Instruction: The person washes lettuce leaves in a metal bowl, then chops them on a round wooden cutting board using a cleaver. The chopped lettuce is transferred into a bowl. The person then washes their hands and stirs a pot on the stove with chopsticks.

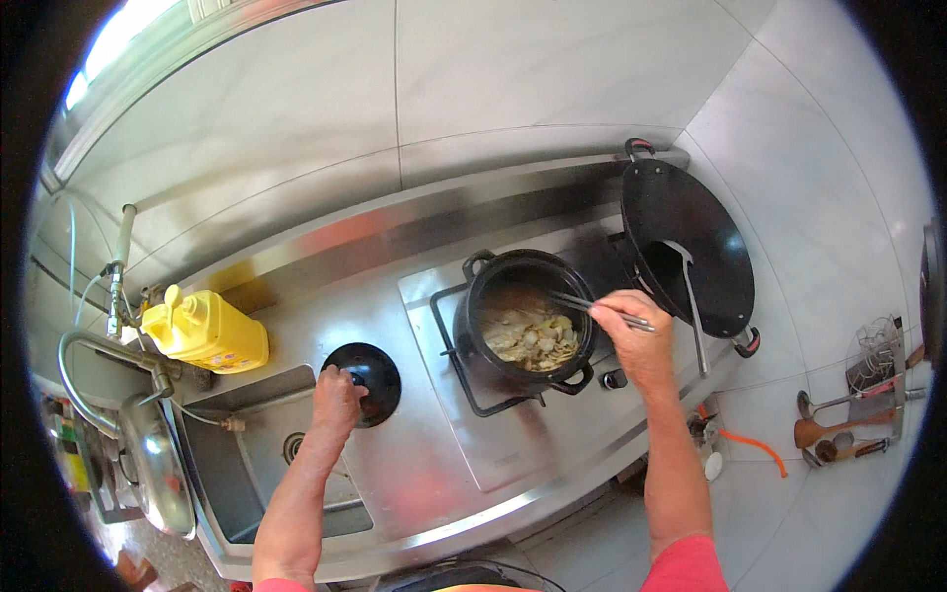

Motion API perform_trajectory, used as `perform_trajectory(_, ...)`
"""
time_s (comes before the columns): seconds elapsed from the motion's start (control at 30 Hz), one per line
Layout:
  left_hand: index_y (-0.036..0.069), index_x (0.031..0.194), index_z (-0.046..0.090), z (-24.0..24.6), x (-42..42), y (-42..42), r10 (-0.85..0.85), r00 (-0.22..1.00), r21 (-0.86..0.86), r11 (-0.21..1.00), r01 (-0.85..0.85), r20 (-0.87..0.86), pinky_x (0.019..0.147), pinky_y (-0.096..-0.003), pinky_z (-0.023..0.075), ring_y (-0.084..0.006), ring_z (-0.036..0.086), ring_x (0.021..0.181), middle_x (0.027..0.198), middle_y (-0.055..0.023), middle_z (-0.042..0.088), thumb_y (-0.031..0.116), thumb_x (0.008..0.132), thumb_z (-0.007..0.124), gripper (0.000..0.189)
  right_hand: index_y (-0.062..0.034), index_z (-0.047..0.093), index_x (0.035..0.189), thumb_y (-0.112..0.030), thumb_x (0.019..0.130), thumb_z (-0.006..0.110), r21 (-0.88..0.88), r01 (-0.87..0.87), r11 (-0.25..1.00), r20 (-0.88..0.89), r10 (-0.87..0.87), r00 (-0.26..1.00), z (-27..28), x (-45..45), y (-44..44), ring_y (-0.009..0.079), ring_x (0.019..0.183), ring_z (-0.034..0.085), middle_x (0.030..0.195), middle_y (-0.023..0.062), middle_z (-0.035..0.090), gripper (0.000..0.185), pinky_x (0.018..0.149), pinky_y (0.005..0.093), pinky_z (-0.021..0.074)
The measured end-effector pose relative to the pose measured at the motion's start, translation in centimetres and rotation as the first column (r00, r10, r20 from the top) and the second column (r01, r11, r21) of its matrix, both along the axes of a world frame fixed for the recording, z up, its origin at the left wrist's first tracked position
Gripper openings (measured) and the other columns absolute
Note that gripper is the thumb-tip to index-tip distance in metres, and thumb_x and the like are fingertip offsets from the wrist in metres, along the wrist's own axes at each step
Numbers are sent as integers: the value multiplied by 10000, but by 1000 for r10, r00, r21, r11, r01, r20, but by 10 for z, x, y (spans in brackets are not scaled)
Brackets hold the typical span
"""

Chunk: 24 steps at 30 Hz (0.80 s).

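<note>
A black two-handled pot (462, 325) stands on the left burner of a gas hob (481, 451), holding pale sliced food in liquid. In my right hand (640, 333) is a pair of metal chopsticks (584, 305), their tips inside the pot above the food. My left hand (339, 399) grips the knob of a round black lid (381, 385), which is at the steel counter between the sink and the hob; whether it rests flat there I cannot tell.
A black wok (695, 229) leans at the right with a metal spatula (695, 318) in it. Left are a steel sink (222, 459), a curved faucet (89, 340), a yellow jug (214, 333) and a large metal lid (155, 466). Ladles and a wooden spatula (836, 428) hang on the right wall.
</note>
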<state>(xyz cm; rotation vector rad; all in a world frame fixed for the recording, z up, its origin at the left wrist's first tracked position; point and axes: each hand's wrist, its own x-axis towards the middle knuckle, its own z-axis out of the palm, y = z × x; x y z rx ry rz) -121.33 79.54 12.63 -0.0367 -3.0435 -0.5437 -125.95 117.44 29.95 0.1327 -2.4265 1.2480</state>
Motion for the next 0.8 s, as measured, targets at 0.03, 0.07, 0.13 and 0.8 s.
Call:
perform_trajectory(0.03, -30, 719, 590, -1, 0, 0, -6, 1000, 3, 1000, 6, 8, 669, -437, 478, -371, 575, 752, 788, -208, 564, 127, 614, 755, 251, -2, 673, 775, -70, 711, 698, 97, -40, 994, -72, 47, 996, -5, -6, -2, 182, 690, 622, 745, 102, 644, 97, 637, 285, 488)
perform_trajectory(0.07, -30, 721, 591, -2, -1, -1, -9, 1000, -2, 1000, 9, 14, 673, -432, 479, -367, 572, 756, 792, -207, 562, 127, 617, 756, 250, -9, 672, 779, -68, 710, 695, 108, -53, 993, -52, 59, 997, -11, -13, -4, 193, 686, 626, 750, 111, 645, 94, 630, 294, 490)
perform_trajectory(0.13, -25, 721, 594, -3, -1, -2, -2, 1000, -21, 1000, 2, 30, 672, -425, 481, -363, 573, 759, 796, -205, 560, 129, 620, 758, 246, -23, 659, 761, -66, 710, 685, 104, -75, 992, 27, 73, 997, -20, -20, -10, 214, 659, 627, 739, 116, 642, 72, 597, 308, 488)
perform_trajectory(0.8, -27, 743, 599, 6, 0, 0, -25, 999, 5, 1000, 24, 25, 676, -441, 482, -387, 578, 760, 803, -216, 570, 134, 630, 749, 247, -26, 647, 715, -79, 724, 656, 116, -107, 988, 126, 92, 988, -14, -2, -2, 198, 591, 599, 663, 97, 620, 54, 552, 299, 465)
